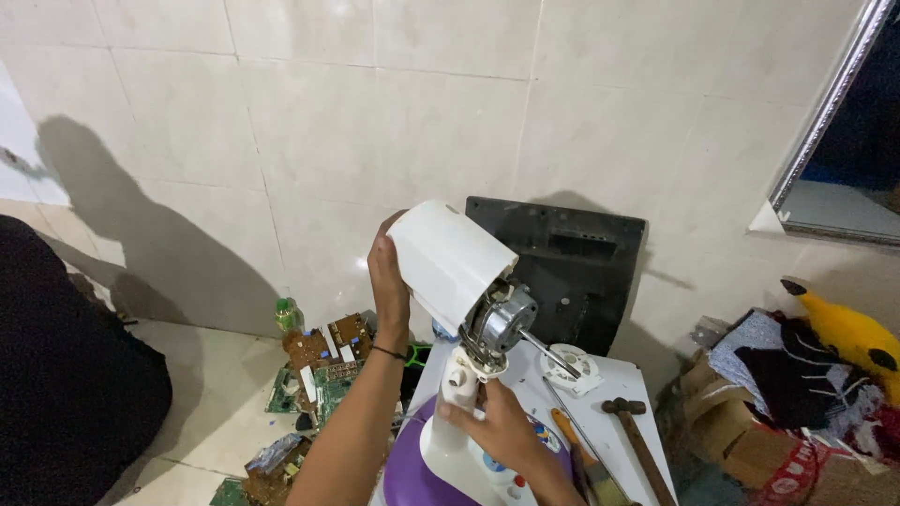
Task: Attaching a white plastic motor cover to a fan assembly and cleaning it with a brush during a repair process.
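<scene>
A fan body stands on a white table. Its white rear motor cover (450, 258) is tilted up to the left, and the bare metal motor (502, 321) with its shaft points down to the right. My left hand (387, 276) grips the left side of the white cover. My right hand (502, 428) holds the white neck and stand (457, 389) just below the motor. The base has a purple part (405, 473) and coloured buttons.
A hammer (633, 431), a brush and a white round plastic part (572, 365) lie on the white table (628, 384). A black panel (572, 267) leans on the tiled wall. Circuit boards (319, 365) litter the floor at left. A box of clothes (797, 394) is at right.
</scene>
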